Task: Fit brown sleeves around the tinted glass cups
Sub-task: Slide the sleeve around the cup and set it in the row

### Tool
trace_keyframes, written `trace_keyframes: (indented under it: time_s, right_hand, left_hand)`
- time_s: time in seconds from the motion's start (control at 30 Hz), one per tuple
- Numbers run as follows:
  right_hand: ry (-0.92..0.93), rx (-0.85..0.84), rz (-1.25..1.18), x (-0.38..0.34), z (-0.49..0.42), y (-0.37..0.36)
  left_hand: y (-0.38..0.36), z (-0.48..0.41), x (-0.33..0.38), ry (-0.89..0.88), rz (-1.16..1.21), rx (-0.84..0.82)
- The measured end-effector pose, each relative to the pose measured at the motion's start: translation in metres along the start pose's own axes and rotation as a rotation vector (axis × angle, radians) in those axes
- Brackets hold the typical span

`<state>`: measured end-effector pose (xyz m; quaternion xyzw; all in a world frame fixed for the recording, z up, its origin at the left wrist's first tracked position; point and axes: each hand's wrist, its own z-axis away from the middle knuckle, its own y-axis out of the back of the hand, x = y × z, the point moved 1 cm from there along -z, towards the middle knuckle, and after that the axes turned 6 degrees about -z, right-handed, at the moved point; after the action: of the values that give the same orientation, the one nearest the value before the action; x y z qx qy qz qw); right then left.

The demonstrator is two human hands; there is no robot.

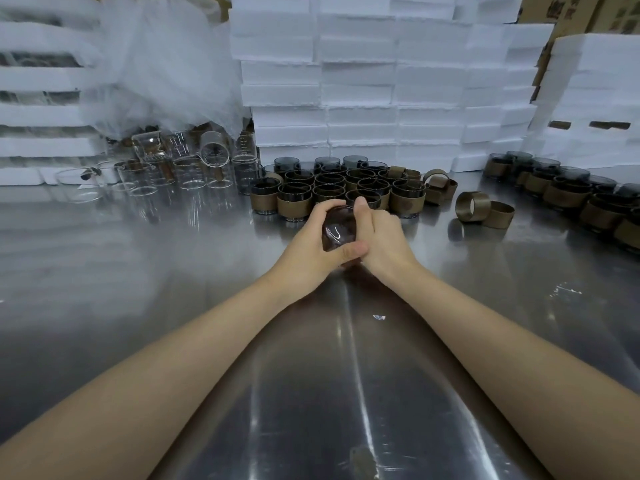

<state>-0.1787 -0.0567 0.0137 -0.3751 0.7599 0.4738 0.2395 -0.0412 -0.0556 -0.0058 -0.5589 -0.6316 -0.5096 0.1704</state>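
1. The tinted glass cup [338, 231] is held just above the counter [346, 375]. It is tipped so that one round end faces the camera, and it is clasped between both grips.
2. The left grip [310, 242] is grasping the cup from its left side. The fingers curl over the far edge and the thumb crosses under the near edge.
3. The right grip [379, 233] is grasping the cup from its right side. The thumb stands up along the rim and the fingers are folded behind.
4. The grips hide the cup's wall, so I cannot tell whether a sleeve is on it.
5. Just behind the grips a cluster of sleeved cups [329, 188] stands upright on the counter, packed tightly. Each cup has a brown band around its lower part.
6. At the cluster's right end is a small heap of loose brown sleeves [438, 187]. A pair of sleeves [483, 208] lies further right, apart from the heap.
7. A second row of sleeved cups [561, 194] runs along the far right of the counter.
8. On the left are clear glass cups [180, 171], some upright and some tipped over.
9. Behind everything is a wall of stacked white foam boxes [346, 81]. Crumpled plastic wrap [156, 64] is at the upper left and cardboard cartons [588, 8] at the upper right.
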Motion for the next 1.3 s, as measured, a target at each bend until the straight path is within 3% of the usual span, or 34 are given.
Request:
trace_keyframes:
  time_s: [0.1,0.2,0.33,0.5,0.67,0.83,1.03,1.2,1.3]
  right_hand:
    - [0.220,0.019,0.270,0.001,-0.002,0.005]
    - [0.260,0.140,0.119,0.006,-0.006,0.010]
    - [-0.016,0.291,-0.135,0.024,-0.018,0.025]
    - [-0.300,0.705,0.306,0.070,-0.021,0.060]
    - [-0.444,0.493,0.590,0.093,-0.036,0.065]
    - [-0.638,0.335,0.639,0.107,-0.048,0.073]
    - [-0.297,0.403,0.756,0.095,-0.041,0.061]
    - [-0.100,0.490,0.429,0.073,-0.021,0.064]
    - [0.146,0.567,0.166,0.052,-0.010,0.054]
  left_hand:
    - [0.001,0.001,-0.001,-0.052,-0.194,-0.032]
    - [-0.001,0.002,-0.002,-0.069,-0.275,-0.029]
    - [0.001,0.005,0.004,-0.064,-0.272,0.026]
    - [0.002,0.005,0.004,-0.028,-0.239,0.034]
    - [-0.001,0.006,0.002,-0.043,-0.211,0.008]
    - [-0.003,0.001,-0.001,-0.051,-0.220,0.004]
    - [-0.003,-0.002,-0.004,-0.044,-0.311,-0.011]
    - [0.001,0.000,-0.002,-0.007,-0.223,0.010]
    - [0.005,-0.001,-0.004,-0.008,-0.164,0.031]
